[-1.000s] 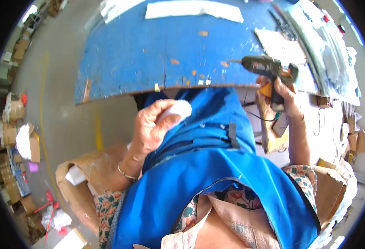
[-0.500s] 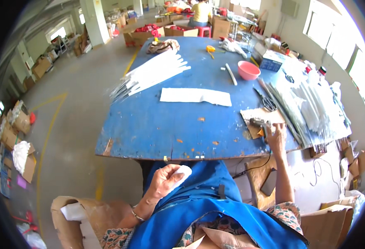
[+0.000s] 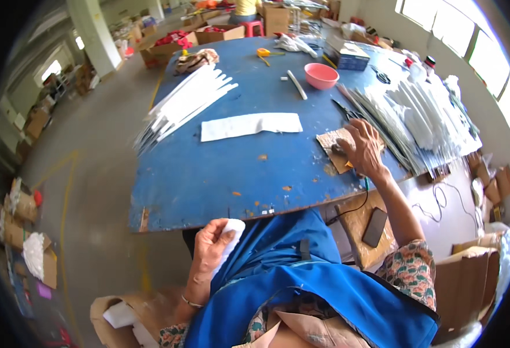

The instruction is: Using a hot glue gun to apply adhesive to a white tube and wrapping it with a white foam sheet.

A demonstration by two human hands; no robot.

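Observation:
My left hand (image 3: 211, 246) is closed around a small white foam piece (image 3: 233, 231), held just below the front edge of the blue table (image 3: 208, 180), over my blue apron. My right hand (image 3: 365, 148) reaches out to the table's right side and lies over a dark glue gun (image 3: 338, 148) with an orange part. The gun rests on a scrap of brown cardboard (image 3: 327, 141), mostly hidden under my fingers. Its black cable (image 3: 364, 194) drops off the table edge.
A long white sheet (image 3: 249, 124) lies mid-table, a fan of white strips (image 3: 185, 101) to its left and heaps of white pieces (image 3: 423, 113) at the right. A pink bowl (image 3: 321, 75) and scissors (image 3: 342, 109) sit farther back. A dark phone (image 3: 375, 226) rests on a box.
My right hand has lowered the glue gun from the air onto the cardboard scrap on the table. The view has tipped up over the table. My left hand keeps the white piece.

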